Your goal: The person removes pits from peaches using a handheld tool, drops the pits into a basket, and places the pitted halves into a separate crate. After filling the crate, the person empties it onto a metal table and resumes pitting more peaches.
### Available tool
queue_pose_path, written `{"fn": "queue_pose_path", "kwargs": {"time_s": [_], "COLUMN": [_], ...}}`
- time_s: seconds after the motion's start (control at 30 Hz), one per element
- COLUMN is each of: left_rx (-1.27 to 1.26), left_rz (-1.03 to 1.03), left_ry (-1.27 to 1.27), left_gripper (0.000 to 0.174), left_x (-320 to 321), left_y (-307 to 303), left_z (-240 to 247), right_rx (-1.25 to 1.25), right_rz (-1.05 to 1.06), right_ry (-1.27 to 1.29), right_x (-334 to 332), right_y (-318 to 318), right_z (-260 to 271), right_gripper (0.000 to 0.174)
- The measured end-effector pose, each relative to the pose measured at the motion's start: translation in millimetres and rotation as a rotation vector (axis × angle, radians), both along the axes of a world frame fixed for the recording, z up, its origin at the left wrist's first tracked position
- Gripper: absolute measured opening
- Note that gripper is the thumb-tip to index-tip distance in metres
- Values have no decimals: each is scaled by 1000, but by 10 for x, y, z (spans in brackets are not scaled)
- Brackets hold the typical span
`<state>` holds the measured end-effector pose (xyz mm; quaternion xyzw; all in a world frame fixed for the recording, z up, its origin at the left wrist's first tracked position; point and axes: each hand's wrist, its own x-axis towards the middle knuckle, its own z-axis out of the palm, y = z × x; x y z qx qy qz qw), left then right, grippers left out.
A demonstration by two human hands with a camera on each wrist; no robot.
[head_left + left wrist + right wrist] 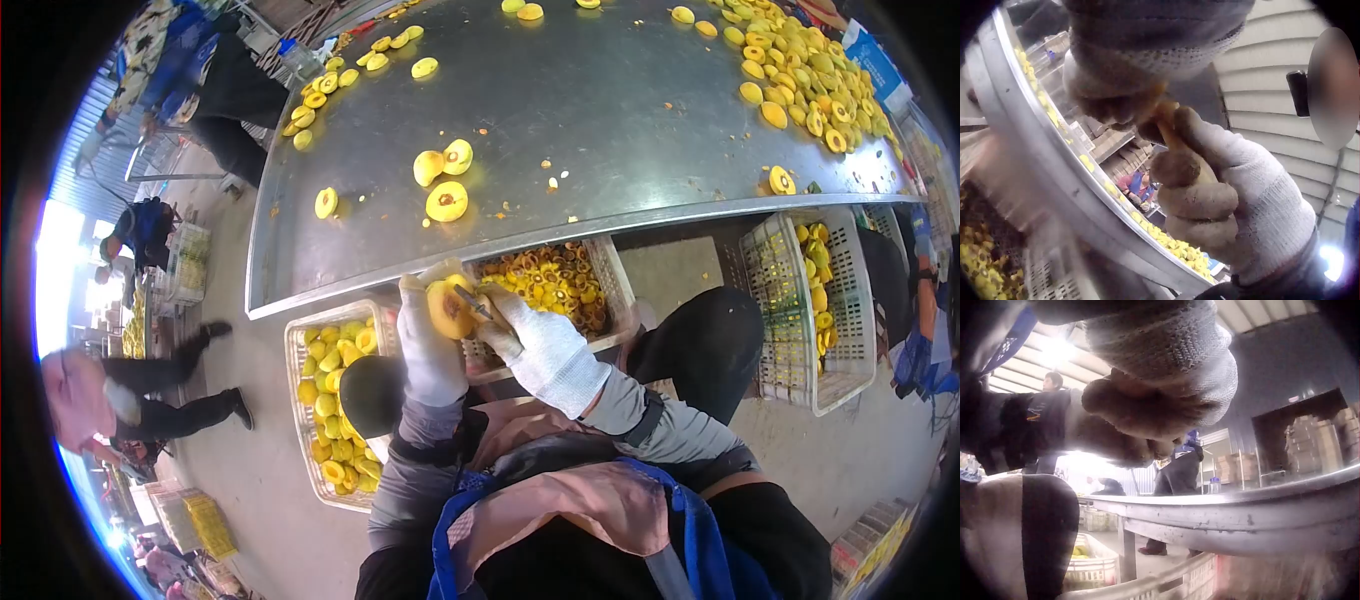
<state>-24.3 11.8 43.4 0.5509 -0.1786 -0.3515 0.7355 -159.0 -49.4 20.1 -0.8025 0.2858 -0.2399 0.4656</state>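
Observation:
My left hand, in a whitish knit glove, holds a yellow peach half with its cut, brownish middle facing up. The gloved right hand grips a small hand tool whose narrow metal end lies over the fruit's middle. In the left wrist view, the right hand has its fingers curled round the tool's light-coloured handle. Both hands are just off the table's near edge, above a crate of brown-centred fruit pieces. In the right wrist view the gloves hide the fruit.
On the metal table lie scattered peach halves and a large heap at the right. A crate of yellow halves stands by the left knee, another crate at the right. A person is on the floor at left.

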Motion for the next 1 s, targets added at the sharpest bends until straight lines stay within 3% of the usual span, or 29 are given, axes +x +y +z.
{"fn": "queue_pose_path", "kwargs": {"time_s": [0.2, 0.3, 0.5, 0.6, 0.7, 0.8, 0.9, 1.0], "left_rx": [65, 140, 150, 174, 177, 211, 223, 256], "left_rz": [88, 41, -103, -118, -166, -155, -74, -170], "left_ry": [-104, -178, -85, -141, -358, -192, -226, -316], "left_gripper": [54, 55, 56, 54, 51, 48, 46, 44], "left_x": [-48, 28, 78, 95, 145, 173, 94, 156], "left_y": [-68, -43, -29, -48, -32, -30, -58, -58], "left_z": [-80, -93, 5, -6, -70, -71, -53, -43], "right_rx": [-134, -142, -166, -178, -174, -141, -112, -81], "right_rz": [-9, 2, 60, 90, 112, 130, 124, 154], "right_ry": [46, 86, 135, 160, 201, 218, 190, 209], "right_x": [-23, -52, -92, -106, -116, -106, -100, -122], "right_y": [36, 39, 10, -10, -36, -51, -42, -69], "right_z": [-25, 8, 113, 132, 148, 146, 68, 94], "right_gripper": [51, 53, 47, 44, 43, 42, 42, 41]}}
